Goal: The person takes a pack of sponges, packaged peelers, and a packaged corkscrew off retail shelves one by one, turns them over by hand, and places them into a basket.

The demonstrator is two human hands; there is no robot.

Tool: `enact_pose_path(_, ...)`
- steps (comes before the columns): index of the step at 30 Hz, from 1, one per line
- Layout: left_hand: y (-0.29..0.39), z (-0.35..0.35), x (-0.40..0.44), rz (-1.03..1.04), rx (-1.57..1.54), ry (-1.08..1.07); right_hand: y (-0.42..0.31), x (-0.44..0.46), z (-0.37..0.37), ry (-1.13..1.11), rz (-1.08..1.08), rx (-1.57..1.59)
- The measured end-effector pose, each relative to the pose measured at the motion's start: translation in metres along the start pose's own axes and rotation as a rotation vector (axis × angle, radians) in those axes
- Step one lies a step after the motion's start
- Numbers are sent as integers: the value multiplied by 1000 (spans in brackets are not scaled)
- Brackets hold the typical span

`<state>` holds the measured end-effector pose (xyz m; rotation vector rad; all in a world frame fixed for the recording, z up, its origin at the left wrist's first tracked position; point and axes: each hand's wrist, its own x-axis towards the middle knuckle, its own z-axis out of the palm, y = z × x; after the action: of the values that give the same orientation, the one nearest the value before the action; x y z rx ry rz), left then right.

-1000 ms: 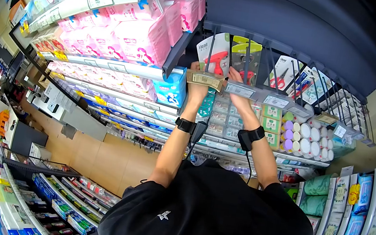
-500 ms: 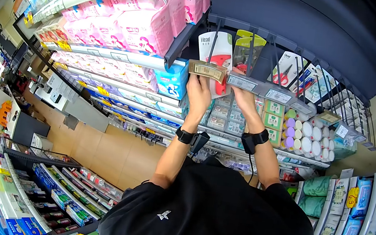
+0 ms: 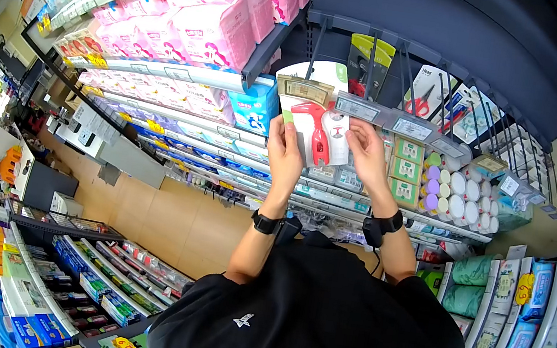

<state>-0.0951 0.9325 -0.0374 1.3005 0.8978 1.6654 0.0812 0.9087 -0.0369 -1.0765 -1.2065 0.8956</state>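
Note:
A white card pack with a red, curved-headed handheld item under its front lies between my hands, below a hook's price tag holder. My left hand pinches the pack's left edge, thumb on the front. On its right edge, my right hand grips with thumb and fingers. The tag holder covers part of the card's upper half; whether the card still hangs on the hook I cannot tell. Just right of it hangs a green-and-black pack, and further right a card with red-handled scissors.
Pink packs fill the shelves at left, with a blue pack close to my left hand. Metal hooks stick out above my right hand. Round lidded containers and green-and-tan boxes sit at right. Another shelf unit stands lower left.
The card pack has come lower and nearer to me, showing more of its red item. My right hand has moved from under the tag rail onto the pack's right edge.

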Motion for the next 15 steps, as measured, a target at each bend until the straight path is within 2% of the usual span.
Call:
enact_pose_path(6, 33, -17, -30, -101, -70, 2, -28, -34, 6, -88, -4, 82)
enact_pose_path(15, 62, -41, -67, -111, -124, -13, -58, -82, 9, -167, 99, 142)
